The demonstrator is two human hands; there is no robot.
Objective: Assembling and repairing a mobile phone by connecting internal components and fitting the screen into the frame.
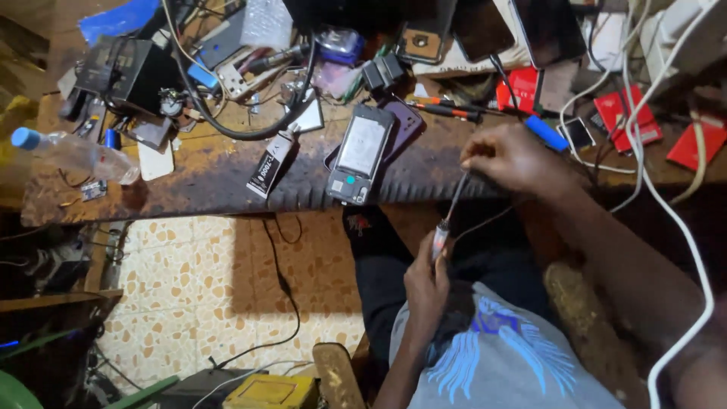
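The left hand point(425, 282) gripped a small tube point(440, 241); right hand point(509, 157) fingers pinched its thin nozzle point(457, 195) above; judging by this, uncapping needed a steady pull.

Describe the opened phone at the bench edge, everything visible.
The phone lies flat on the worn wooden bench, back cover off, a pale grey panel and dark frame showing, with a small teal part near its lower end. It overlaps a purple phone beneath it. A black glue tube lies to its left. Neither hand touches it.

Opened grey-backed phone point(358, 154) on worn wooden bench point(212, 185); black glue tube point(268, 163) left of it (clear plastic bottle point(72, 154) farther left).
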